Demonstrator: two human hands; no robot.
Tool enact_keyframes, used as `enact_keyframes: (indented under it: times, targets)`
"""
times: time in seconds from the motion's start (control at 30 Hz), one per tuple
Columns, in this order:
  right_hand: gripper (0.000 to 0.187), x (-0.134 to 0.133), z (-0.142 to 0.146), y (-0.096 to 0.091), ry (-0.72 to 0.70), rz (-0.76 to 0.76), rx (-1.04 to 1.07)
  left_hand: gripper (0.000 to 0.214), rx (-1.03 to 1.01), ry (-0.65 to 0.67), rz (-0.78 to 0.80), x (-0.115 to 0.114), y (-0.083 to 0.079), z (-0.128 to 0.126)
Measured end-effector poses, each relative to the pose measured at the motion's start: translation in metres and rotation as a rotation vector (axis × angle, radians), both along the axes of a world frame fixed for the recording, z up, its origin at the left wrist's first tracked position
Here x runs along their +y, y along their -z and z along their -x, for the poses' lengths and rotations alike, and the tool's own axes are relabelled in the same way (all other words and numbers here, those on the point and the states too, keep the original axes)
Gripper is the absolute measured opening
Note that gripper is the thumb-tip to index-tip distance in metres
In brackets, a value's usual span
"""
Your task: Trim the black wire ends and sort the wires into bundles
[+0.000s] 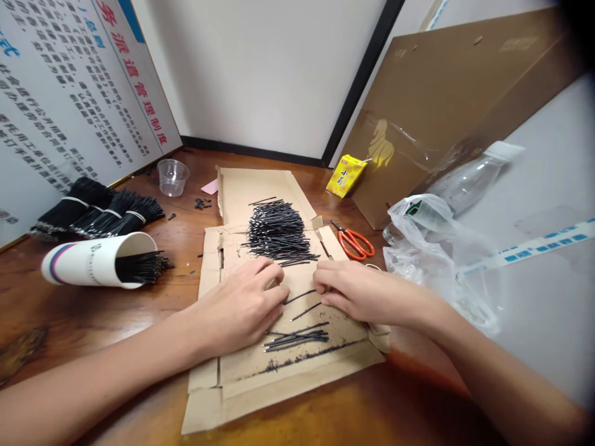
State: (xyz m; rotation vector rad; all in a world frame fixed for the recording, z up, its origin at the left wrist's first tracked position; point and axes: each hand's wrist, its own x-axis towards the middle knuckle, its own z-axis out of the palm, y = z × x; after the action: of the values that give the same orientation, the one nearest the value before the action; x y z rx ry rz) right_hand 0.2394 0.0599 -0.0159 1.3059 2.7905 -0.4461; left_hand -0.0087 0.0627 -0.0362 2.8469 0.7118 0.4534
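Observation:
A thin short black wire (pixel 301 296) stretches between my two hands. My left hand (pixel 248 303) is closed, thumb and fingers pinched at the wire's left end. My right hand (pixel 348 290) has its fingers curled shut around the other end. A second black wire (pixel 305 312) sticks out from below my right fingers; whether they hold it I cannot tell. Just beyond the hands lies a large pile of black wires (pixel 277 229), some with shiny tips. Nearer to me, a small bunch of black wires (pixel 297 339) rests on the flattened cardboard (pixel 260 179).
Tied black wire bundles (pixel 111 214) and a tipped paper cup (pixel 88 260) holding wires lie left. Behind stands a clear plastic cup (pixel 173 178). Orange-handled pliers or cutters (pixel 356 243), a yellow drink carton (pixel 344 176), a plastic bag (pixel 432 248) and a brown box (pixel 446 99) are right.

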Motion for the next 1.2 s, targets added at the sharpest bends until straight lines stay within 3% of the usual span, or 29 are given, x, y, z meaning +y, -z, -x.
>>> enact_keyframes:
  times: [0.23, 0.43, 0.53, 0.6, 0.7, 0.77, 0.97, 1.2]
  targets:
    - [0.018, -0.009, 0.022, -0.002, 0.040, -0.023, 0.204, 0.023, 0.081, 0.109, -0.045, -0.001, 0.002, 0.002]
    - [0.015, 0.019, 0.014, 0.027, 0.179, -0.238, 0.323, 0.030, 0.034, 0.240, -0.013, 0.000, 0.000, 0.004]
    - [0.018, 0.024, 0.012, 0.035, 0.171, -0.237, 0.289, 0.023, -0.009, 0.201, -0.036, -0.001, 0.001, 0.004]
    - [0.020, 0.023, 0.012, 0.031, 0.158, -0.202, 0.267, 0.024, -0.058, 0.108, -0.059, -0.001, 0.003, 0.004]
    - [0.016, 0.019, 0.011, 0.019, 0.038, -0.027, 0.249, 0.023, -0.087, -0.042, -0.048, -0.001, 0.005, 0.003]
    - [0.014, 0.020, 0.010, 0.016, -0.011, 0.009, 0.274, 0.021, -0.051, -0.073, -0.038, 0.000, 0.004, 0.002]
    - [0.016, 0.033, 0.009, 0.036, 0.132, -0.306, 0.362, 0.021, 0.023, 0.040, -0.079, 0.001, 0.004, 0.001]
    - [0.015, 0.029, 0.011, 0.029, 0.132, -0.277, 0.161, 0.024, -0.025, 0.002, -0.059, -0.001, 0.005, 0.001]
